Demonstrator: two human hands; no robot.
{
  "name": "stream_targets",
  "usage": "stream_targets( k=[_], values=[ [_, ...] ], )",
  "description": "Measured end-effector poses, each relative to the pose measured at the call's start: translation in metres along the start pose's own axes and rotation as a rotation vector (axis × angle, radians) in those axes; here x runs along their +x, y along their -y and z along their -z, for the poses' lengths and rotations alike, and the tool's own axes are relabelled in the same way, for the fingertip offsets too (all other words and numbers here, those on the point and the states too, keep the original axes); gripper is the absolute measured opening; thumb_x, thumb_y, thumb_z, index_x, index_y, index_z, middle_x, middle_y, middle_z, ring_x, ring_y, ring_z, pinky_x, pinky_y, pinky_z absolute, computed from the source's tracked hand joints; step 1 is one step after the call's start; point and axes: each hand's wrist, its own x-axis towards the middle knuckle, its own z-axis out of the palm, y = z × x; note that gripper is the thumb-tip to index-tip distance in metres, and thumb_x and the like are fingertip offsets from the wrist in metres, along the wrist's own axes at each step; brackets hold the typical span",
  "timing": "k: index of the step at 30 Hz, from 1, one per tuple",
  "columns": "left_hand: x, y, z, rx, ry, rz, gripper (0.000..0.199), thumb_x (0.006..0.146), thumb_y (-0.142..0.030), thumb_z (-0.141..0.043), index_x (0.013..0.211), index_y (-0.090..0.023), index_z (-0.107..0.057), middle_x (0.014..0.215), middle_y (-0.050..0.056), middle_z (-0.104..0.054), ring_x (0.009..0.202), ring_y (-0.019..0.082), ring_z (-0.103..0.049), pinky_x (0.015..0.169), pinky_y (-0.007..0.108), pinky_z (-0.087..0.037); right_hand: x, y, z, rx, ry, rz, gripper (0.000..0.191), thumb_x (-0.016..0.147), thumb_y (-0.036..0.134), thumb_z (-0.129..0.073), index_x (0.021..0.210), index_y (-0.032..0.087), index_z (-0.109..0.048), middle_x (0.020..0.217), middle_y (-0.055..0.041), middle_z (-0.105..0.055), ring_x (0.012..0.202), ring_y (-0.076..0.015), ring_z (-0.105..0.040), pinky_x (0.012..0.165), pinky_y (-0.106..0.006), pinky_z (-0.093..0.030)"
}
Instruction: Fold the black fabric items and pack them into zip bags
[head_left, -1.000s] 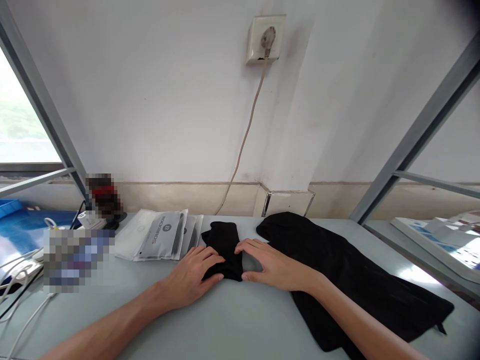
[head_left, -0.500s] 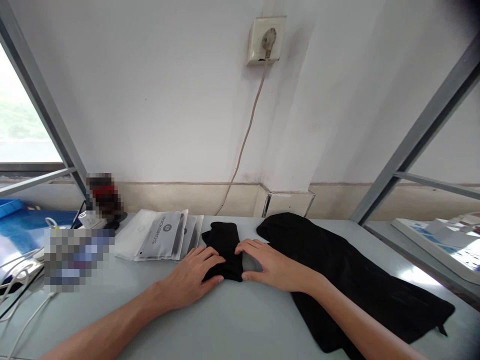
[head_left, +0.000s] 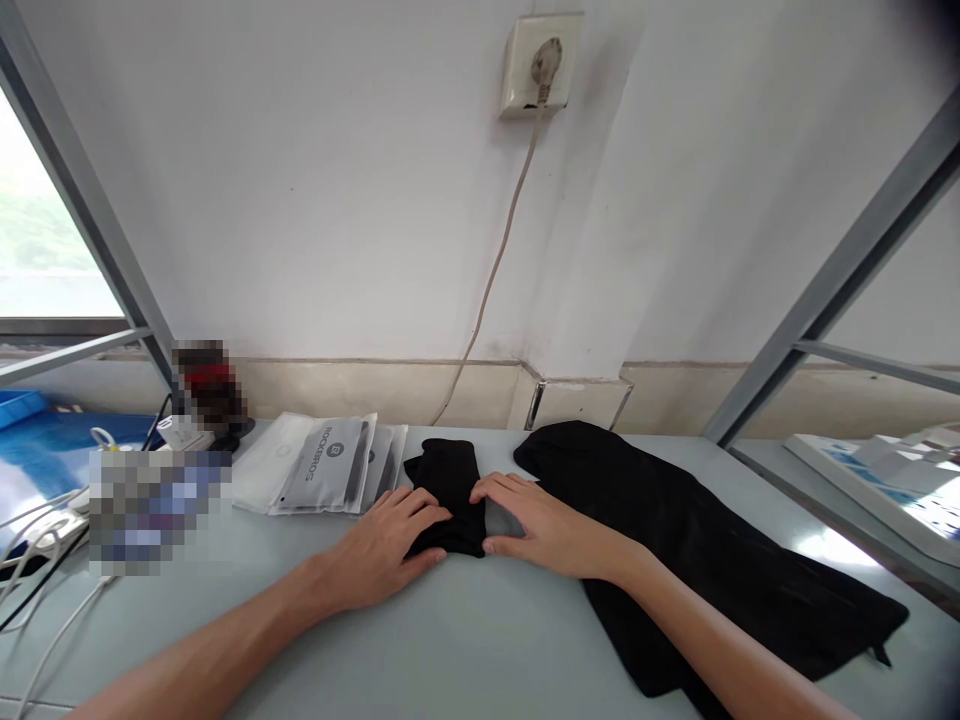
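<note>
A small folded black cloth lies on the grey table between my hands. My left hand rests on its left and lower-left part, fingers on top and thumb along the near edge. At the cloth's right edge is my right hand, its fingertips and thumb touching the edge, with a gap between them. A larger black garment is spread out to the right, partly under my right forearm.
Packaged grey items in clear bags lie at the back left. Farther left are cables and a power strip. Metal frame posts rise on both sides; a socket is on the wall.
The camera view has shifted slightly. Both hands keep practically the same place at the folded black cloth.
</note>
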Motion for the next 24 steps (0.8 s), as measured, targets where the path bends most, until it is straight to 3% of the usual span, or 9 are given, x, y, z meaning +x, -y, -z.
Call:
stream_targets(
  k=[24],
  values=[
    [0.0004, -0.0031, 0.0028, -0.001, -0.023, -0.008, 0.033, 0.104, -0.031, -0.058, 0.137, -0.027, -0.058, 0.127, 0.007, -0.064, 0.109, 0.026, -0.06, 0.098, 0.042, -0.05, -0.001, 0.0052, 0.0023, 0.005, 0.012, -0.016, 0.04, 0.096, 0.05, -0.065, 0.132, 0.032, -0.057, 0.132, -0.0061, -0.061, 0.123, -0.0303, -0.054, 0.106, -0.046, -0.044]
  ],
)
